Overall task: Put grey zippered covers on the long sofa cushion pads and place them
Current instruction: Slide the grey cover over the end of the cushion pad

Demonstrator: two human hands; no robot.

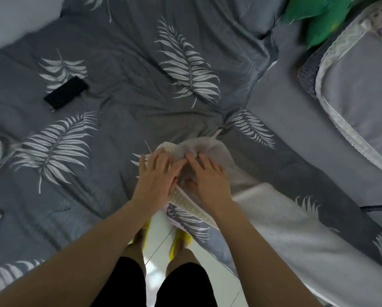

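Left hand [156, 176] and right hand [208, 177] press flat, fingers straight-ish, on white fuzzy cushion pad [210, 146] atop grey leaf-print fabric cover [119, 74].

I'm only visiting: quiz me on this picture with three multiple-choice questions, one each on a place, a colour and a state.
1. The black phone lies: A on the leaf-print grey cover; B on the floor; C on a shelf.
2. The slippers are: A red; B yellow; C blue.
3. The left hand and right hand: A hang idle; B hold the phone; C press on the white cushion pad.
Answers: 1 A, printed fabric surrounds it. 2 B, yellow shows at the feet. 3 C, both lie flat on the pad.
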